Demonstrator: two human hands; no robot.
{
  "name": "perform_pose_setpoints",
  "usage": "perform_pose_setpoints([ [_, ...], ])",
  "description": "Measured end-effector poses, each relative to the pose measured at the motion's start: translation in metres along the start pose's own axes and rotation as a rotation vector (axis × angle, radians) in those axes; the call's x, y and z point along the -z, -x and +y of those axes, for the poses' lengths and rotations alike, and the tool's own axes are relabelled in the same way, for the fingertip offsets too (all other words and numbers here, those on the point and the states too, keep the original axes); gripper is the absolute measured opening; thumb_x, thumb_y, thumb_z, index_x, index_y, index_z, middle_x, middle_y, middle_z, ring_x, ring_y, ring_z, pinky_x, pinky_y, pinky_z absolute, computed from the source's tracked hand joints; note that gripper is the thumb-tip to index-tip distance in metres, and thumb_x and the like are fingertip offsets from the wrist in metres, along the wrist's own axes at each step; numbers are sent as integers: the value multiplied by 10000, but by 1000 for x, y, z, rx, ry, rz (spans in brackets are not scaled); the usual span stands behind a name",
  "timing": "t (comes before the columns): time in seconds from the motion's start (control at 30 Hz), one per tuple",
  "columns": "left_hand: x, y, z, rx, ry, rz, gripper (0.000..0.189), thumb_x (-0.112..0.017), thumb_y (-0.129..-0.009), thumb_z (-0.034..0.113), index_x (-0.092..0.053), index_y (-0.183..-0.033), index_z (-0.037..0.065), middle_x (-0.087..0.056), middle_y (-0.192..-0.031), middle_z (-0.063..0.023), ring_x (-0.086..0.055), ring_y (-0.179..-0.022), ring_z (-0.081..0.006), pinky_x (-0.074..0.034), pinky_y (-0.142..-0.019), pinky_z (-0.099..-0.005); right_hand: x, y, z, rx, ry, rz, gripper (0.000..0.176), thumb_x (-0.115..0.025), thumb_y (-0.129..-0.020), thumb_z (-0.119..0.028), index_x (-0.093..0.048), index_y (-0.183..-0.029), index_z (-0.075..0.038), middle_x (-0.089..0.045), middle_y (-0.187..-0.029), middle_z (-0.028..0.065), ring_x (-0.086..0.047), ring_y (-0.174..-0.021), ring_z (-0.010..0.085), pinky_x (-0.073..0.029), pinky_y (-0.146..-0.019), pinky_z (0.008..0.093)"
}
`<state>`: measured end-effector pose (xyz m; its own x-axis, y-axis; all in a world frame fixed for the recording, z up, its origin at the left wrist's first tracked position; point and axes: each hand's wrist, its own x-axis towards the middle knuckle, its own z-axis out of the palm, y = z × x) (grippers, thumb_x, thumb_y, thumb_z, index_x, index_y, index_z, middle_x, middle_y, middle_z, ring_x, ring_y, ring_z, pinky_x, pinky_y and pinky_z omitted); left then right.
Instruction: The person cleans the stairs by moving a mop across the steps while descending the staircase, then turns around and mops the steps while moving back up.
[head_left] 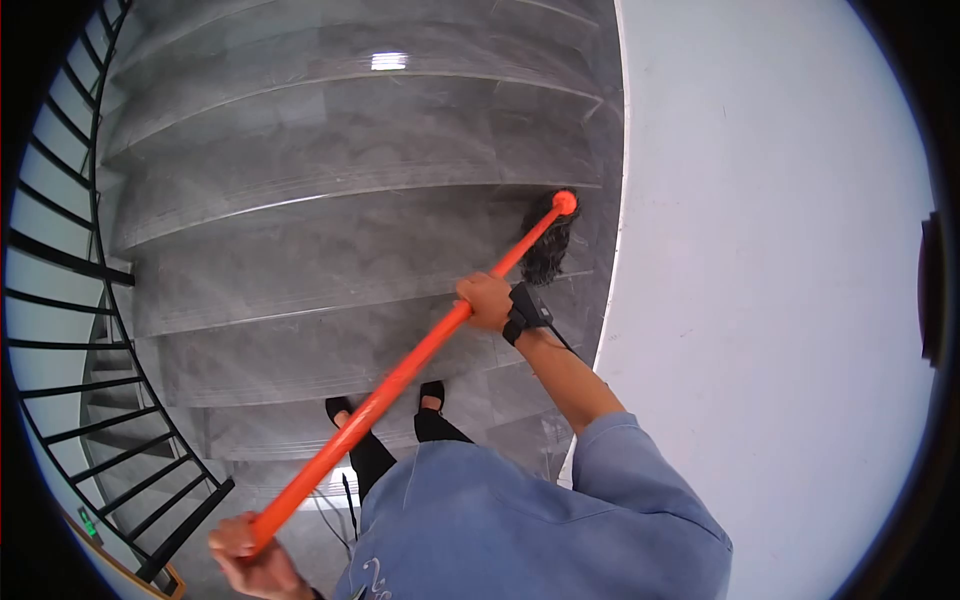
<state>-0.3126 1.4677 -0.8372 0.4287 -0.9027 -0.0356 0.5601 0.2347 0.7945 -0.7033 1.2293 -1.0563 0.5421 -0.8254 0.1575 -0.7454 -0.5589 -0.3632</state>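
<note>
A mop with a long orange handle [380, 401] runs diagonally from the lower left to the upper right. Its dark, stringy mop head [545, 252] lies on a grey stair tread, at the right end near the wall. My right hand [487, 301] is wrapped around the lower part of the handle, with a black band and small device [528, 310] on that wrist. At the bottom left, my left hand [255, 557] grips the handle's upper end.
Curved grey stairs [330, 130] rise ahead of me. A black metal railing [97, 230] borders them on the left, and a white wall [760, 250] on the right. My feet in black shoes [432, 390] stand on a lower step. A thin cable [335, 520] shows behind my legs.
</note>
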Motion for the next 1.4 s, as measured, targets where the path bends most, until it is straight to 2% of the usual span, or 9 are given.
perform_pose_setpoints([
  [0.13,-55,0,-56,64,2,94,268,-496,-944,190,-369,-717,127,-317,-653,13,-354,-600,-103,-404,-840,-308,-13,34,81,-163,-9,-26,166,-625,-743,-214,-517,-723,-89,-573,-749,88,-557,-787,311,-426,-662,430],
  [0.2,-73,-11,-70,90,-66,-115,305,-500,-941,214,-359,-682,132,-319,-655,11,-369,-632,-118,-371,-953,-356,-22,51,98,-218,-46,12,164,-629,-732,-210,-515,-729,-91,-564,-750,91,-549,-801,312,-426,-668,428],
  [0.47,-111,-34,-51,54,-26,-163,329,-519,-917,213,-327,-657,152,-316,-597,34,-348,-575,-103,-336,-734,-307,4,67,74,-310,-40,257,211,-664,-683,-182,-477,-704,-87,-518,-717,102,-518,-719,326,-405,-642,428],
  [0.8,-27,-10,-25,93,8,-65,296,-549,-838,282,-401,-628,135,-424,-565,-1,-440,-561,-165,-425,-777,-397,-39,91,19,-283,-68,147,217,-623,-699,-59,-407,-696,-48,-448,-697,135,-462,-721,355,-362,-655,447],
  [0.9,18,-2,22,62,42,2,300,-553,-834,275,-396,-620,135,-422,-559,-1,-438,-557,-164,-429,-770,-403,-48,67,-35,-182,-79,104,203,-615,-688,-50,-413,-695,-43,-455,-690,137,-468,-712,358,-360,-645,455],
  [1.1,84,28,137,-272,-125,130,395,-512,-890,402,-391,-619,142,-385,-522,32,-367,-445,-109,-303,-492,-291,-69,-16,-171,45,-183,133,202,-641,-643,-73,-452,-715,-67,-499,-727,126,-504,-758,362,-363,-650,451],
  [1.2,118,56,209,-518,-365,329,460,-479,-896,509,-350,-615,168,-370,-515,56,-351,-442,-88,-295,-485,-250,-84,-77,-271,83,-372,71,301,-707,-546,-141,-494,-753,-96,-523,-765,104,-517,-789,334,-348,-680,444],
  [1.37,142,147,298,-793,-330,362,459,-692,-743,434,-352,-627,147,-357,-551,43,-361,-563,-85,-326,-550,-234,-126,-183,-403,396,-600,70,278,-701,-572,-127,-484,-745,-118,-532,-751,76,-522,-763,310,-340,-649,429],
  [1.4,138,150,306,-767,-345,199,398,-633,-781,404,-384,-657,119,-330,-541,39,-339,-565,-90,-316,-585,-246,-140,-201,-428,457,-643,80,282,-702,-576,-128,-479,-747,-118,-529,-755,74,-522,-765,309,-339,-644,426],
])
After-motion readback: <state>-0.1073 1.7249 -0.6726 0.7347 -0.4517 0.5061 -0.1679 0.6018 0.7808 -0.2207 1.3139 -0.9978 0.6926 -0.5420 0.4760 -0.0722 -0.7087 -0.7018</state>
